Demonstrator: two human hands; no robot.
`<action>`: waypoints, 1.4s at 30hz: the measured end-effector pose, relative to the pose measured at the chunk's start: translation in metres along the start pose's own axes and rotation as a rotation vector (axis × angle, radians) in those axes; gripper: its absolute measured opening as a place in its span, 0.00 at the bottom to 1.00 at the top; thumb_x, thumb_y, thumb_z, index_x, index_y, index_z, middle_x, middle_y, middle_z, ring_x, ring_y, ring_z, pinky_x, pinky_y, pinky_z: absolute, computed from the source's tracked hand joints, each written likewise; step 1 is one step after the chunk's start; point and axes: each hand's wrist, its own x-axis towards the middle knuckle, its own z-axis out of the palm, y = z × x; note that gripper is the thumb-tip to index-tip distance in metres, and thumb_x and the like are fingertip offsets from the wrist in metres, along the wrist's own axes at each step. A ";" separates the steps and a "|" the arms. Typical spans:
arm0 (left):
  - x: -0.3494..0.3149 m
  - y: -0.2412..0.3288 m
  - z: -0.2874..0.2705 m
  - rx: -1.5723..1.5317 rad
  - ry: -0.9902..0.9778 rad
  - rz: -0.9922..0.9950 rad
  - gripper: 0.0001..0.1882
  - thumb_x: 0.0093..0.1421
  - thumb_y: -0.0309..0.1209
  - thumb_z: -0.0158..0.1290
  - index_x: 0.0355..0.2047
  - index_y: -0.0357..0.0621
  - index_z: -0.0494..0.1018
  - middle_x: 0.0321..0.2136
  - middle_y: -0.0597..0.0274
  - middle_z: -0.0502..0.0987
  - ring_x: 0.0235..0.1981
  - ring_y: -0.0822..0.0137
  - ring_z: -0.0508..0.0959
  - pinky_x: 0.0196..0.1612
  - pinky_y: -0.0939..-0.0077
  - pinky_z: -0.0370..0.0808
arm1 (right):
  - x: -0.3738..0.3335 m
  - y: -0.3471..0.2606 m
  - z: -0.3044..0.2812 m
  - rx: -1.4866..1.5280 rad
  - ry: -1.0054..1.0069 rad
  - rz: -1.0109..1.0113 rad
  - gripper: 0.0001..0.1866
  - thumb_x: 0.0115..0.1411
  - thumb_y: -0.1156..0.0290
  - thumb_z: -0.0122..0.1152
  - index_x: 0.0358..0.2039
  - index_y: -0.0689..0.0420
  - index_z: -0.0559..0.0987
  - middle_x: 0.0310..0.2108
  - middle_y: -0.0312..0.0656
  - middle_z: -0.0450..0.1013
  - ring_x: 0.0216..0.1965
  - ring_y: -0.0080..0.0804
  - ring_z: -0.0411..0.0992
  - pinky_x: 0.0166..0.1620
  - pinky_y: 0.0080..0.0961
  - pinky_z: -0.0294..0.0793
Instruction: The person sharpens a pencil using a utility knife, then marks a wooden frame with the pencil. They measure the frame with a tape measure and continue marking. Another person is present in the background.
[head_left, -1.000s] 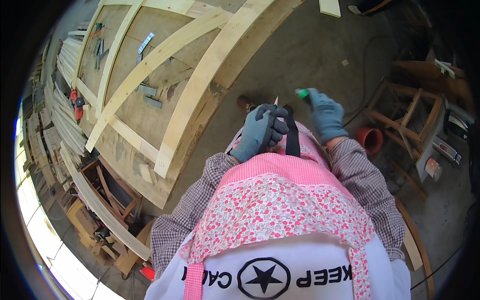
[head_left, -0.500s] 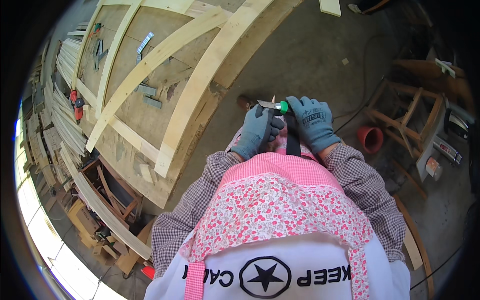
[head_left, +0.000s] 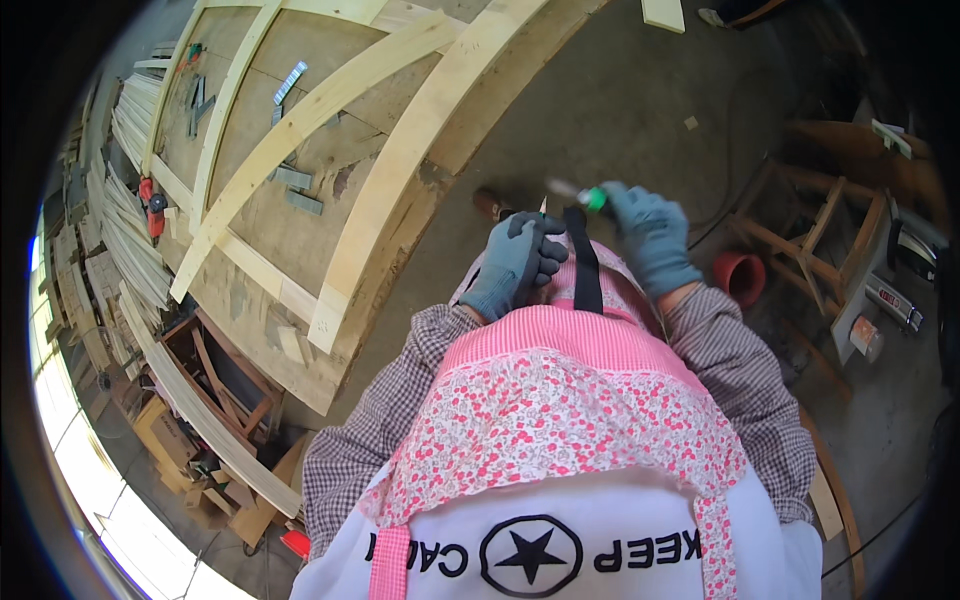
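Observation:
My left hand (head_left: 515, 262), in a blue-grey work glove, is closed with its fingers curled around a pencil. The pale, pointed tip of the pencil (head_left: 543, 206) sticks up above the fingers; the rest of it is hidden by the glove. To its right my right hand (head_left: 648, 235), gloved alike, grips a utility knife (head_left: 594, 199) with a green end. The knife's blade is smeared by motion and points up and left, apart from the pencil. Both hands are held in front of a pink floral apron (head_left: 560, 410), with a black strap (head_left: 582, 270) between them.
At the left, a worktable (head_left: 375, 300) bears a frame of pale wooden strips (head_left: 395, 170), grey staple strips (head_left: 303, 201) and a red tool (head_left: 155, 210). At the right stand a red bucket (head_left: 740, 278) and a wooden stool frame (head_left: 820, 235). Timber strips (head_left: 140, 245) are stacked far left.
My right hand has moved to the right with the utility knife, and the blade has come away from the left hand and pencil. My left hand stays nearly in place.

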 end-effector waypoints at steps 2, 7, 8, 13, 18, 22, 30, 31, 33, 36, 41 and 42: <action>-0.004 0.004 0.005 0.006 0.064 0.004 0.12 0.63 0.33 0.41 0.41 0.41 0.70 0.17 0.69 0.68 0.11 0.81 0.60 0.12 0.88 0.56 | -0.008 -0.016 0.001 0.056 -0.018 -0.125 0.16 0.55 0.65 0.51 0.46 0.42 0.69 0.32 0.36 0.72 0.33 0.33 0.74 0.35 0.33 0.67; -0.004 0.003 0.001 0.029 0.012 -0.001 0.12 0.63 0.33 0.41 0.39 0.42 0.72 0.17 0.65 0.70 0.11 0.77 0.63 0.12 0.86 0.59 | -0.008 -0.022 0.006 0.086 -0.066 -0.091 0.17 0.55 0.63 0.53 0.47 0.42 0.69 0.34 0.37 0.73 0.36 0.34 0.74 0.36 0.34 0.67; -0.004 0.003 0.000 0.045 -0.008 0.002 0.12 0.63 0.33 0.41 0.39 0.42 0.72 0.17 0.66 0.70 0.11 0.78 0.63 0.12 0.86 0.59 | -0.007 -0.021 0.006 0.089 -0.075 -0.035 0.17 0.55 0.62 0.54 0.46 0.42 0.69 0.33 0.37 0.73 0.35 0.35 0.74 0.35 0.35 0.67; -0.020 0.012 0.007 0.022 -0.034 0.002 0.13 0.64 0.33 0.42 0.41 0.39 0.71 0.16 0.72 0.67 0.10 0.83 0.58 0.11 0.88 0.53 | 0.001 0.009 0.011 0.119 0.046 0.105 0.16 0.54 0.59 0.56 0.43 0.43 0.69 0.30 0.37 0.73 0.30 0.38 0.74 0.32 0.38 0.68; -0.015 0.007 0.004 0.124 -0.055 0.117 0.12 0.65 0.32 0.40 0.41 0.39 0.70 0.18 0.72 0.68 0.11 0.85 0.60 0.12 0.90 0.55 | -0.012 -0.026 0.002 0.140 0.005 -0.078 0.17 0.55 0.64 0.52 0.47 0.43 0.69 0.33 0.37 0.72 0.34 0.35 0.74 0.36 0.35 0.67; -0.016 0.008 0.002 0.009 -0.079 0.051 0.12 0.66 0.33 0.40 0.41 0.40 0.70 0.17 0.72 0.68 0.11 0.85 0.60 0.12 0.89 0.56 | -0.009 -0.023 0.024 0.186 0.001 -0.096 0.18 0.54 0.64 0.53 0.47 0.42 0.69 0.34 0.37 0.72 0.35 0.36 0.74 0.36 0.36 0.67; -0.020 0.000 0.000 0.068 0.014 0.151 0.15 0.65 0.40 0.43 0.42 0.42 0.70 0.16 0.68 0.70 0.10 0.81 0.62 0.12 0.87 0.57 | -0.008 -0.006 -0.001 0.208 0.105 0.074 0.20 0.52 0.59 0.59 0.46 0.42 0.69 0.32 0.36 0.73 0.33 0.37 0.74 0.33 0.36 0.70; -0.019 -0.001 0.000 0.083 0.008 0.189 0.15 0.65 0.39 0.42 0.42 0.42 0.70 0.16 0.68 0.70 0.10 0.81 0.62 0.12 0.87 0.58 | -0.009 -0.012 -0.005 0.223 0.124 0.042 0.20 0.52 0.59 0.59 0.46 0.43 0.70 0.32 0.36 0.73 0.33 0.37 0.74 0.34 0.36 0.70; -0.019 -0.003 -0.001 0.112 -0.002 0.265 0.14 0.65 0.38 0.42 0.42 0.42 0.70 0.16 0.67 0.70 0.11 0.80 0.63 0.13 0.86 0.59 | -0.014 -0.018 -0.006 0.298 0.149 0.045 0.21 0.52 0.60 0.59 0.47 0.43 0.70 0.33 0.37 0.73 0.34 0.37 0.74 0.35 0.35 0.71; -0.021 -0.006 -0.003 0.102 -0.017 0.366 0.12 0.65 0.35 0.42 0.42 0.43 0.70 0.17 0.67 0.71 0.11 0.80 0.63 0.13 0.86 0.60 | -0.011 -0.021 -0.011 0.800 0.158 0.172 0.16 0.54 0.67 0.60 0.44 0.49 0.73 0.30 0.34 0.74 0.29 0.27 0.73 0.32 0.26 0.71; -0.031 -0.004 -0.006 0.165 -0.011 0.405 0.12 0.65 0.34 0.42 0.43 0.42 0.70 0.17 0.68 0.70 0.12 0.81 0.62 0.15 0.87 0.61 | 0.006 -0.030 -0.037 1.686 -0.108 0.484 0.10 0.58 0.68 0.59 0.39 0.57 0.76 0.24 0.31 0.70 0.21 0.17 0.66 0.25 0.16 0.66; -0.033 -0.003 -0.007 0.162 -0.021 0.410 0.12 0.65 0.34 0.42 0.43 0.42 0.70 0.17 0.68 0.70 0.12 0.82 0.62 0.15 0.87 0.61 | 0.010 -0.035 -0.045 1.725 -0.130 0.478 0.11 0.58 0.66 0.59 0.39 0.57 0.76 0.22 0.31 0.69 0.20 0.17 0.66 0.23 0.17 0.65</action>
